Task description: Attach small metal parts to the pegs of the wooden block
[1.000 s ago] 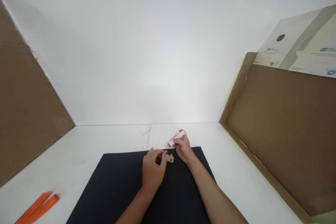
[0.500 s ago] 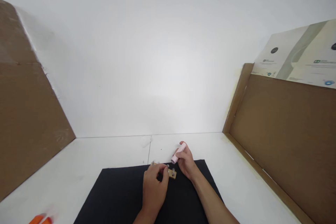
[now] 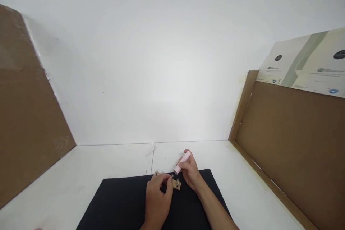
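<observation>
My right hand (image 3: 190, 172) is closed around a pale pink, tube-shaped stick (image 3: 182, 162), which tilts with its lower end toward my left hand. My left hand (image 3: 159, 196) is pinched, thumb and forefinger together, at the left side of a small tan, wood-like block (image 3: 176, 184). What lies between those fingertips is too small to name. Small shiny or clear pieces stand on the block, and my left fingers hide part of it. Block and left hand are over a black mat (image 3: 121, 201), near its far edge.
The mat lies on a white tabletop (image 3: 91, 161) that meets a white wall (image 3: 161, 79). Brown cardboard panels stand at the left (image 3: 29, 115) and right (image 3: 293, 143). A printed sheet (image 3: 302, 64) covers the top of the right panel.
The view has tilted slightly upward, and the orange item at the lower left has left the picture. The pink stick's lower end has swung a little left. My left hand stays pinched at the block.
</observation>
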### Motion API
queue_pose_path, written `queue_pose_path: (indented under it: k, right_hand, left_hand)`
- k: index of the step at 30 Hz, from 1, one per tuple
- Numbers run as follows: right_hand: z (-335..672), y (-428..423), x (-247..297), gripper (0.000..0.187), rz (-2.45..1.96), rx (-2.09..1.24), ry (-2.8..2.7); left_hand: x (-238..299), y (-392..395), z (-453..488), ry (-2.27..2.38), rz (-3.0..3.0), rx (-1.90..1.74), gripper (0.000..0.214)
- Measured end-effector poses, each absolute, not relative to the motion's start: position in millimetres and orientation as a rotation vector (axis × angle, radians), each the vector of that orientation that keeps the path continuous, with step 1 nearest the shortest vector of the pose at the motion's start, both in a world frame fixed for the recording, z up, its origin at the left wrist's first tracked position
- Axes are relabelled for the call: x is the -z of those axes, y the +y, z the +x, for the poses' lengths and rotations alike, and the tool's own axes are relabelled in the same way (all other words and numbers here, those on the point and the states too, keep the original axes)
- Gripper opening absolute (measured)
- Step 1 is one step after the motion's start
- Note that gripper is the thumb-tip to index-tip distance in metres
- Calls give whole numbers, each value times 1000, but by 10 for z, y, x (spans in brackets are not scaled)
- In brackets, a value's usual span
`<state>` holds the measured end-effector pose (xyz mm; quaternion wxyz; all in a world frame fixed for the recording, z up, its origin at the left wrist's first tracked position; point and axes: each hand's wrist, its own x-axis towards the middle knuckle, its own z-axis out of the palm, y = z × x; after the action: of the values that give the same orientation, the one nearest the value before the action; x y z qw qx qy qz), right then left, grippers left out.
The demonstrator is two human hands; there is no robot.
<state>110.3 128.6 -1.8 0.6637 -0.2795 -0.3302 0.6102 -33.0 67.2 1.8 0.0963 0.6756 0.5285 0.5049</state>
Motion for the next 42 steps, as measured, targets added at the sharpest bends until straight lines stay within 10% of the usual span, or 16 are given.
queue_pose_path:
  k: [42]
  right_hand:
    - [1105,1269,10,58,-656,-1368,-734]
  left_hand:
    - [7,650,-318,1504,1840,-1323,26]
